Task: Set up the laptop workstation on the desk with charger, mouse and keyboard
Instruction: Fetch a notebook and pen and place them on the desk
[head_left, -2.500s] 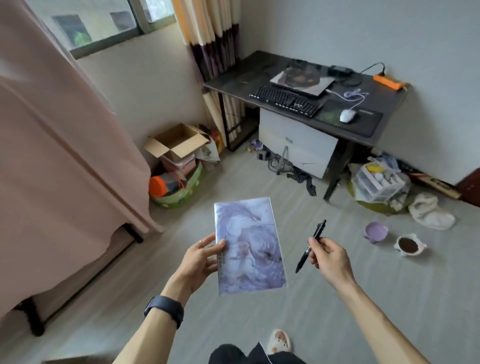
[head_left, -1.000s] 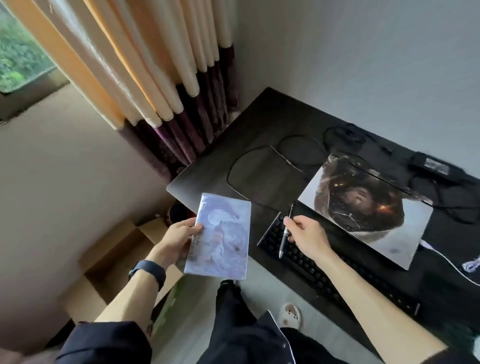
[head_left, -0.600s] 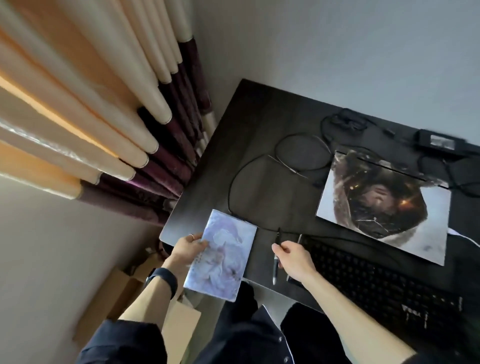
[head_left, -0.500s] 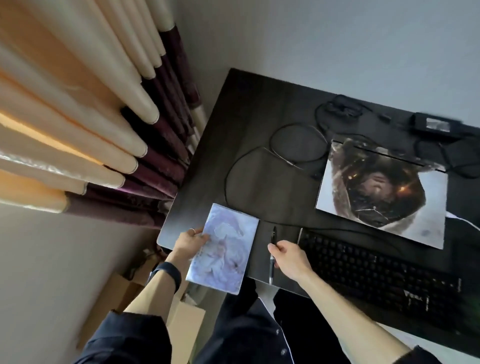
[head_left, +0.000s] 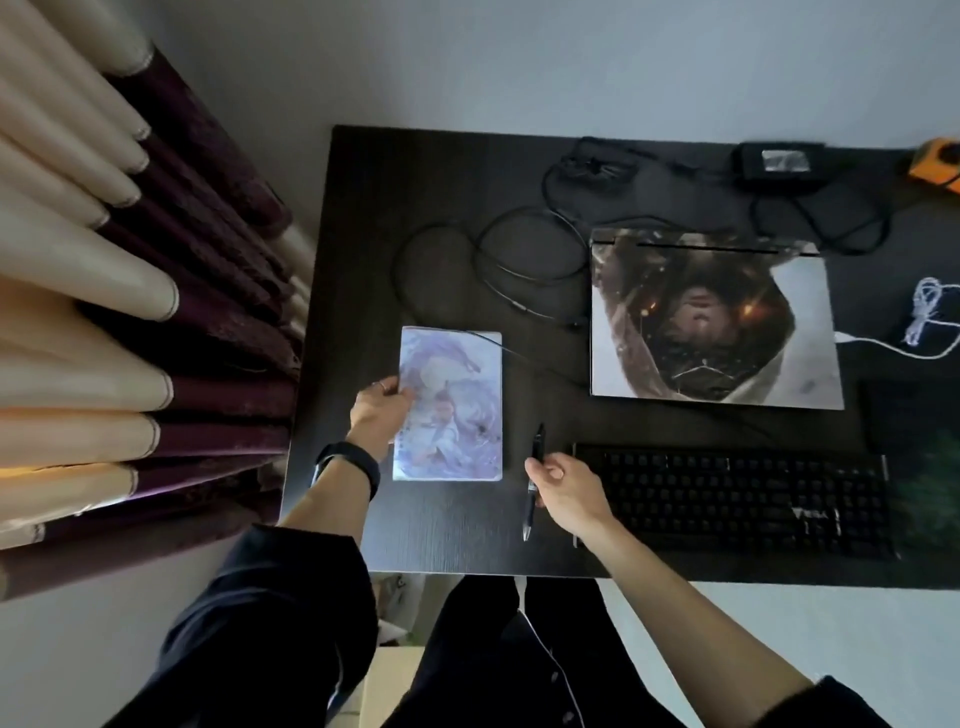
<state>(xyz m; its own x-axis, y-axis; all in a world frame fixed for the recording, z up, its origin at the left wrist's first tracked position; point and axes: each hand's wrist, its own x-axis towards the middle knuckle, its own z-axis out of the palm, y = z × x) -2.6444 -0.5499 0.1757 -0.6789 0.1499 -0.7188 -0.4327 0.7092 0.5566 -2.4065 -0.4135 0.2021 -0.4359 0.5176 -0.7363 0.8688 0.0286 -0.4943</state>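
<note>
Lowered to the dark wooden bench (head_left: 441, 540), pale lilac notebook (head_left: 451, 402) pinched by left grip (head_left: 378, 415), slim black pen (head_left: 535, 457) lengthwise-away in right grip (head_left: 563, 483); black keyboard (head_left: 737, 499) just right of it, closed picture-covered laptop (head_left: 711, 317) beyond.

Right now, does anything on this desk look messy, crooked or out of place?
Black cables sprawl in loose loops over the desk left of the closed laptop. One seems to run under the notebook, so it may not lie flat. Nothing looks spilled or damaged.
</note>
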